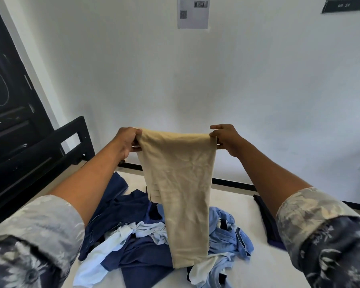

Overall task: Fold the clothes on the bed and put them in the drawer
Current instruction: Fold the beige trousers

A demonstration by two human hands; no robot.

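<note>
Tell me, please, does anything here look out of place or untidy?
Nothing looks damaged or spilled. The only untidy part is the heap of blue and white clothes lying crumpled and unfolded on the bed. The left hand and right hand hold the beige garment up evenly above it.

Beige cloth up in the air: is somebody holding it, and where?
Yes. The beige garment is held by its top edge: the left hand grips one top corner, the right hand pinches the other. The rest hangs down.
</note>
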